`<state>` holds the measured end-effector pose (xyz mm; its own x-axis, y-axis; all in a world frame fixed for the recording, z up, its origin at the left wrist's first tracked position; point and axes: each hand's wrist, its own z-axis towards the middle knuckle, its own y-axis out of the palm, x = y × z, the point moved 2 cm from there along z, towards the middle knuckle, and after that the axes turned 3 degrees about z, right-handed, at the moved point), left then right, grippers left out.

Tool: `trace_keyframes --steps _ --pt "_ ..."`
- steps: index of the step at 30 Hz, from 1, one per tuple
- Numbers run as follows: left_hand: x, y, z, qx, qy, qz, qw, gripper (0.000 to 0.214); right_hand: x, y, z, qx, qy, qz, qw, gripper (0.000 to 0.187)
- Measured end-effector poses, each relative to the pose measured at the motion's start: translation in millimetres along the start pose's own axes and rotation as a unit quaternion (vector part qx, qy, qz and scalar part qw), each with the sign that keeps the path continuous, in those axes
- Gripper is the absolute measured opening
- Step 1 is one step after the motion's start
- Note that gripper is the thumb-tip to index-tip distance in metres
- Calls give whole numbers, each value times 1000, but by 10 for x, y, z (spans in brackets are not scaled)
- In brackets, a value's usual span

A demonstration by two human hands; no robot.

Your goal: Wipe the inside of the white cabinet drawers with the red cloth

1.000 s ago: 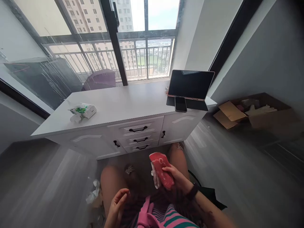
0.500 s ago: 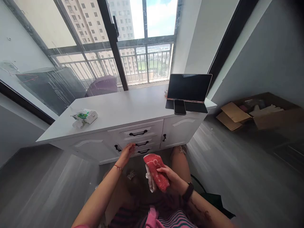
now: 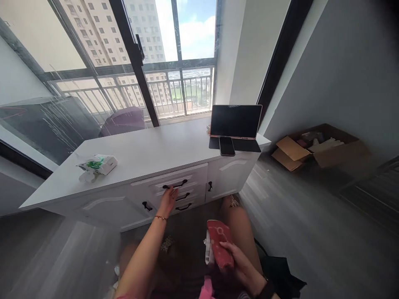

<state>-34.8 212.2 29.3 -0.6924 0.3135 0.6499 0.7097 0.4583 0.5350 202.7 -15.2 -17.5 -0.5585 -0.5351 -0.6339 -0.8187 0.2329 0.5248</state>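
Note:
My left hand (image 3: 168, 200) reaches to the top drawer (image 3: 195, 173) of the white cabinet, its fingers curled at the left part of the black drawer handle (image 3: 181, 184). The drawer is closed. My right hand (image 3: 241, 259) is closed round a folded red towel (image 3: 220, 238) with a pale pattern, held low in front of my knees. Against the towel's left side lies a folded whitish cloth (image 3: 208, 248), held together with it. Below the top handle are two more drawer handles (image 3: 183, 206).
On the white cabinet top (image 3: 156, 145) stand a tissue pack (image 3: 101, 165) at the left, and a tablet (image 3: 236, 121) with a phone (image 3: 227, 146) at the right. An open cardboard box (image 3: 336, 153) sits on the floor at the right. Large windows rise behind the cabinet.
My left hand has moved up from the middle drawer's handle to the top one. My right hand has shifted right and lower with the towel. The view has turned slightly.

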Motion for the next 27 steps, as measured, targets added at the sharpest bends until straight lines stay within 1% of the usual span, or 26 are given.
trace_keyframes --steps 2,3,4,6,8,9,10,11,12,13,14,16,18,20,22,23,24,26,27 --pt "-64 -38 -107 2 1 -9 1000 20 -175 120 7 40 9 53 998 26" --pt "-97 -59 -178 2 0 -13 1000 20 -258 195 11 39 9 68 997 28" --pt "-131 -82 -260 1 -1 -17 1000 20 -334 277 13 21 2 71 997 30" --pt "-196 -143 -459 1 -4 -24 1000 19 -454 448 1 -34 -11 64 997 33" --pt "-262 -230 -704 -12 -12 -29 999 14 -532 616 -30 -89 -27 54 994 38" --pt "-299 -284 -845 -30 -24 -29 999 10 -556 697 -48 -113 -34 48 992 40" --pt "-344 -341 -997 -71 -43 -28 996 8 -572 777 -66 -134 -38 41 989 41" --pt "-397 -403 -1160 -122 -73 -22 990 17 -579 857 -82 -155 -41 29 987 42" --pt "-456 -474 -1329 -173 -100 -11 980 31 -577 935 -95 -177 -44 13 983 43" --pt "-516 -556 -1492 -204 -113 5 972 42 -566 1011 -105 -197 -47 -6 979 43" --pt "-575 -643 -1642 -212 -120 18 970 46 -547 1082 -114 -214 -51 -29 975 44" --pt "-669 -802 -1884 -192 -94 13 977 49 -485 1208 -133 -245 -59 -88 964 48" --pt "-732 -922 -2035 -146 -81 24 986 42 -418 1309 -161 -274 -71 -155 946 50" --pt "-746 -1014 -2102 -88 -80 31 992 35 -379 1393 -183 -313 -88 -229 917 49" --pt "-709 -1110 -2115 -29 -73 28 997 36 -400 1456 -154 -339 -122 -298 884 49" --pt "-674 -1168 -2113 -2 -59 38 998 38 -434 1479 -104 -331 -150 -327 872 49" --pt "-631 -1232 -2113 23 -42 59 997 40 -479 1495 -26 -306 -187 -355 864 48" --pt "-529 -1367 -2133 60 -1 115 992 38 -569 1506 195 -214 -268 -407 847 43" --pt "-475 -1430 -2156 69 19 141 987 37 -594 1505 320 -167 -302 -437 831 40"
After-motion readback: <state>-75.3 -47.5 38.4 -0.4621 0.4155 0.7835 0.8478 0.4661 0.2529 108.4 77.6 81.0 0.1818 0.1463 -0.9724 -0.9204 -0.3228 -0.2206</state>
